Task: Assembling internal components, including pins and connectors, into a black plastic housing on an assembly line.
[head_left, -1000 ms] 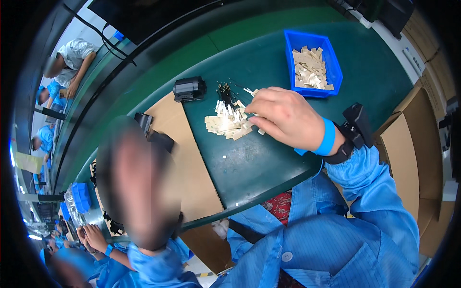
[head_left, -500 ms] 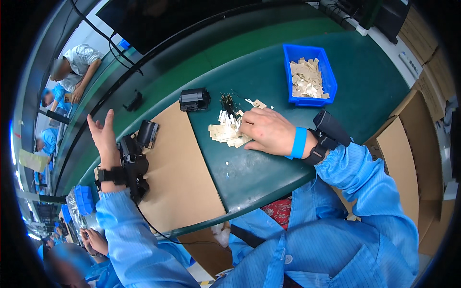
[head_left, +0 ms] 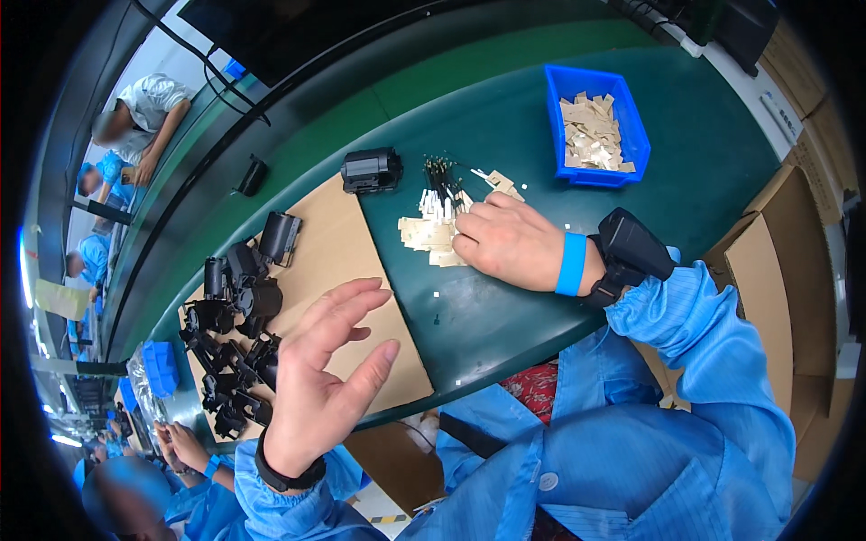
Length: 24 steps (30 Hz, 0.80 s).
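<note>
My left hand [head_left: 329,383] hovers over the near part of a brown cardboard sheet [head_left: 338,243], empty, its fingers apart. My right hand [head_left: 514,242] rests at the right side of a pile of small cream strips [head_left: 426,234] on the green table. Its fingers are curled down and drawn together, and whatever their tips hold is hidden. Thin black wires [head_left: 440,176] with white ends lie at the pile's far side. Several black plastic housings [head_left: 259,298] crowd the sheet's left part, and another black housing [head_left: 371,169] lies at its far edge.
A blue bin [head_left: 552,126] of cream strips stands at the far right of the table. One black piece [head_left: 252,176] lies on the green belt beyond. Open cardboard boxes [head_left: 753,298] are at my right. Co-workers in blue and white sit at the left.
My left hand has come back from beyond the black housings toward me and to the right. The black piece on the belt lies at a different angle. My right hand stays at the pile.
</note>
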{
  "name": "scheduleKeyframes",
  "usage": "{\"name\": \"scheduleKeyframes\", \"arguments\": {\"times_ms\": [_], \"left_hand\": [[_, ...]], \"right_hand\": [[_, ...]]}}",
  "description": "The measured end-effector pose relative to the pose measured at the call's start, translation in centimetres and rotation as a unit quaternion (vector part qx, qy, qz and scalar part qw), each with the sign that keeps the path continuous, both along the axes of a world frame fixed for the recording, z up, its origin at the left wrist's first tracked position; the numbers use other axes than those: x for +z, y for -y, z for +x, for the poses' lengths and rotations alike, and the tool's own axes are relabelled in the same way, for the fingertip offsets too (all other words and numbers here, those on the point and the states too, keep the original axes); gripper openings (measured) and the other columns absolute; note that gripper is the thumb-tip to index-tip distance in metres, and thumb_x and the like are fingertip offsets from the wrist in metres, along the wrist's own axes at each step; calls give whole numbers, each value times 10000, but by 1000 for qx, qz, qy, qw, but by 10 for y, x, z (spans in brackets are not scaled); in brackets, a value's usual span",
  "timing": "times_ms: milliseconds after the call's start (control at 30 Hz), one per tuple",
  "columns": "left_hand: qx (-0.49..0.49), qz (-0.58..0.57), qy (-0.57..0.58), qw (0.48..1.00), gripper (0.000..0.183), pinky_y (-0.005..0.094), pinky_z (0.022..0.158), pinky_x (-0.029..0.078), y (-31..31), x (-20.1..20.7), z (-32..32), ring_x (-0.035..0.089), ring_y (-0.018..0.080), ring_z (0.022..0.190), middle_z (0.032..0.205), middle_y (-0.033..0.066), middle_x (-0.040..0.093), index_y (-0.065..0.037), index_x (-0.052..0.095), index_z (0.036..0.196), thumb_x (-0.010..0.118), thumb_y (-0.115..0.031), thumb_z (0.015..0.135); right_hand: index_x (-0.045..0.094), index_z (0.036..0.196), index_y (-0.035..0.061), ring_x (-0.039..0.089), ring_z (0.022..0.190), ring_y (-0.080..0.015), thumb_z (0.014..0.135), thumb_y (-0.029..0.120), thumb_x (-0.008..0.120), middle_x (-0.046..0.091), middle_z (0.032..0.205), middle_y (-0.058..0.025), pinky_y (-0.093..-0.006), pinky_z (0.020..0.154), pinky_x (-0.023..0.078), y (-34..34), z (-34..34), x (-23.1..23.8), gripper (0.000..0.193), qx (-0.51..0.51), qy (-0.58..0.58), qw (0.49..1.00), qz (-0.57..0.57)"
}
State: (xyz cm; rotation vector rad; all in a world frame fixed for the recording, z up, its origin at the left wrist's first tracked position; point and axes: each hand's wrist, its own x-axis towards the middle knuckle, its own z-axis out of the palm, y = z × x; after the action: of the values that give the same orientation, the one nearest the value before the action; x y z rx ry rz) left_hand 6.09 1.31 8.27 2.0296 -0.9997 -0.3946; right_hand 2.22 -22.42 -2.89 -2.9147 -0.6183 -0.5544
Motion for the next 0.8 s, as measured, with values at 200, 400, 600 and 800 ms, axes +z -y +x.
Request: {"name": "scheduleKeyframes", "arguments": {"times_ms": [200, 400, 600, 800], "left_hand": [[17, -6, -70, 997, 316, 274, 695, 515, -11, 3, -9, 595, 193, 904, 1043, 141, 592, 13, 591, 1057, 632, 4, 743], [-5, 19, -174, 985, 311, 250, 685, 524, -9, -12, -32, 599, 168, 882, 1040, 151, 580, 36, 582, 1066, 617, 23, 758], [55, -2, -183, 982, 319, 240, 673, 513, 5, -46, -45, 573, 139, 888, 1028, 102, 556, 33, 560, 1088, 592, 0, 772], [81, -25, -181, 980, 370, 202, 631, 510, 22, -64, -43, 564, 114, 849, 1073, 104, 540, 30, 522, 1144, 590, 14, 781]], "right_hand": [[550, 811, 90, 483, 826, -214, 692, 176, 675, 482, 871, -47, -349, 734, 395, 1, -3, 0, 193, 38, -28, 993, 111], [554, 833, 88, 473, 885, -214, 672, 183, 700, 487, 886, -37, -354, 767, 378, 0, -1, -1, 237, 31, -61, 988, 137], [562, 826, 92, 467, 887, -211, 662, 210, 712, 495, 882, -29, -360, 787, 344, 3, -3, -3, 252, -36, -27, 992, 119], [545, 794, 108, 468, 890, -209, 684, 204, 698, 492, 874, -19, -348, 765, 340, 3, -4, -2, 212, -23, -63, 985, 157]]}}
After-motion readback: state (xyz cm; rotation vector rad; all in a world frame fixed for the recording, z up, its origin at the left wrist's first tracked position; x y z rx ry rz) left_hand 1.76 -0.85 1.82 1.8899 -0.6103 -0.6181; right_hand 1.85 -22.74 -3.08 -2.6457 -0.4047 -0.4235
